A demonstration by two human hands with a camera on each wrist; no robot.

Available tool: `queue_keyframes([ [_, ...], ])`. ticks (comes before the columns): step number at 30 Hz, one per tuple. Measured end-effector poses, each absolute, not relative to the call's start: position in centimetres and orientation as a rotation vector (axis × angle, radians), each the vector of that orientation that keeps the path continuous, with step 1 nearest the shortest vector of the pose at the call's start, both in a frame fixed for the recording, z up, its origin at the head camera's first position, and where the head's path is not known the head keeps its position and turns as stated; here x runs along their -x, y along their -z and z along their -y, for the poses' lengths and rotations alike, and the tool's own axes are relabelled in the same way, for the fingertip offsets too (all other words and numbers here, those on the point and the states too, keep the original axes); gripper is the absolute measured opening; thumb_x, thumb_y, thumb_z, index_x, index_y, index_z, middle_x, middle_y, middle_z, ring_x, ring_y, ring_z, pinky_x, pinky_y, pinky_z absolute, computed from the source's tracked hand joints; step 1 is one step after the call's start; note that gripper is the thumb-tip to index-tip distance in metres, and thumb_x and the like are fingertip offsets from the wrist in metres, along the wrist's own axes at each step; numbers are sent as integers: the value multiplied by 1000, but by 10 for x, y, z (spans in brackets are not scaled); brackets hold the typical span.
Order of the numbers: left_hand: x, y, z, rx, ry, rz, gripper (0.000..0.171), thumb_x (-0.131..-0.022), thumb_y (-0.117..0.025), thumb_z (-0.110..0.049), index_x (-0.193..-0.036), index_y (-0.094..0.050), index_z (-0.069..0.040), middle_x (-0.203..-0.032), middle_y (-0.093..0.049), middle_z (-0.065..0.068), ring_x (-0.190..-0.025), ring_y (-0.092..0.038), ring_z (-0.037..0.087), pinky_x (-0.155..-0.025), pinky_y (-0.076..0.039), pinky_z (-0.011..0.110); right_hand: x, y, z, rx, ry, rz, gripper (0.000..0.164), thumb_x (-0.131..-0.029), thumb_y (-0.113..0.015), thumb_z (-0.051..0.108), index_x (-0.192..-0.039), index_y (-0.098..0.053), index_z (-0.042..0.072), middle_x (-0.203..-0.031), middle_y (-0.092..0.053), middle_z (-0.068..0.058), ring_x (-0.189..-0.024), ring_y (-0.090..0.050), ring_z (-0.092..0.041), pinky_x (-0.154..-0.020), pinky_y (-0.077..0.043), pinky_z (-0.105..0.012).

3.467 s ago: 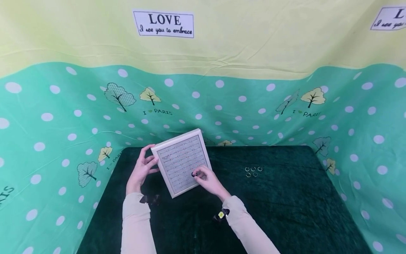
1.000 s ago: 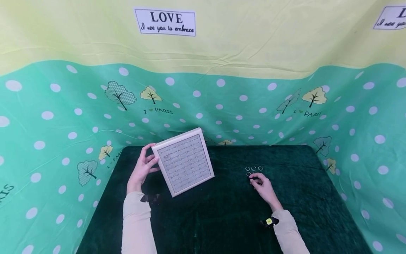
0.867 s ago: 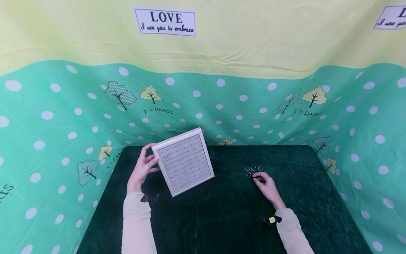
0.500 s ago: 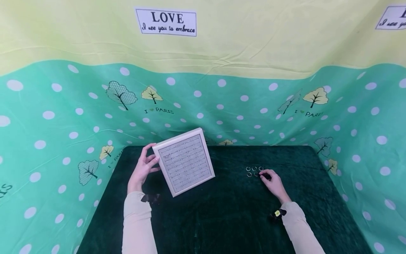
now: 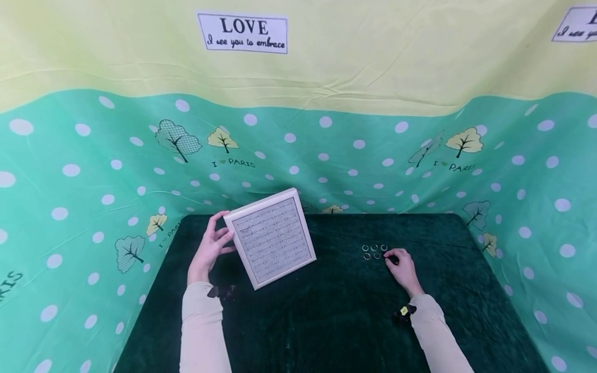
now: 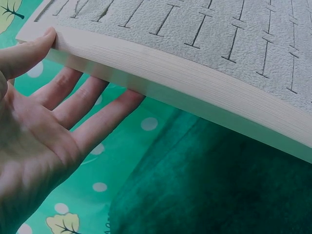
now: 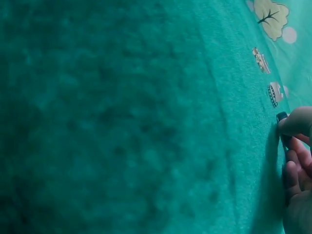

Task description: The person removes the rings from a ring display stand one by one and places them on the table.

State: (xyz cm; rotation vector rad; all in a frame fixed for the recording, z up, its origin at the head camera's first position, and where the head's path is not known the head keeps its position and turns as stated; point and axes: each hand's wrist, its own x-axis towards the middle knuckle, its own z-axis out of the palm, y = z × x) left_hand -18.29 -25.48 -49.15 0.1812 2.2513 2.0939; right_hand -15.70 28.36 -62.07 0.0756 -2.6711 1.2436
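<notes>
In the head view, my left hand grips the left edge of a white-framed ring display tray, which stands tilted. The left wrist view shows the thumb on the tray's rim and the other fingers behind it. Grey slots line its face, with a small ring seated near the upper left. On the right, the thumb and fingers of my right hand pinch a dark ring at the cloth. Beside it several silvery rings lie in two short rows; two show patterned bands in the right wrist view.
A dark green velvet cloth covers the table. Behind and at both sides hangs a green polka-dot curtain with tree prints. Both wrists carry black straps, the right one with a yellow tag.
From the tray's lower right, my right hand has carried the dark ring to the loose rings, then shifted right to the end of their front row. The left hand and tray have stayed put.
</notes>
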Motion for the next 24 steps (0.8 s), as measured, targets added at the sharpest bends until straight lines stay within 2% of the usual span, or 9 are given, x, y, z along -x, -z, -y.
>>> queue_keyframes([
  [6,181,487,253,-155,-2101,-2225,57,-100,-53,-9,-148,-24,-19,-127,-51,29,-101,-61,18,-88,-42,65,157,626,-285,-55,-1202,2653,13,-83,-64,-5,-96,-67,-2,-110,-56,-24,-105,-48,-42,-85,-35,-54],
  [12,172,469,248,-146,-2092,-2222,56,-100,-51,-6,-148,-23,-13,-128,-48,32,-101,-60,18,-89,-40,66,154,625,-285,-37,-1216,2661,14,-86,-63,-3,-100,-66,-2,-112,-55,-24,-105,-49,-40,-84,-37,-50],
  [20,172,470,248,-160,-2093,-2221,57,-100,-52,-7,-148,-22,-13,-127,-49,30,-101,-60,18,-89,-40,67,144,613,-279,64,-1293,2605,17,-90,-62,0,-107,-64,0,-112,-53,-19,-94,-53,-30,-72,-43,-27],
  [24,178,483,252,-162,-2105,-2223,57,-100,-53,-9,-148,-23,-17,-125,-52,27,-101,-61,17,-88,-41,66,137,610,-269,28,-1327,2562,18,-90,-62,-1,-108,-64,0,-111,-54,-18,-93,-52,-29,-69,-43,-22],
])
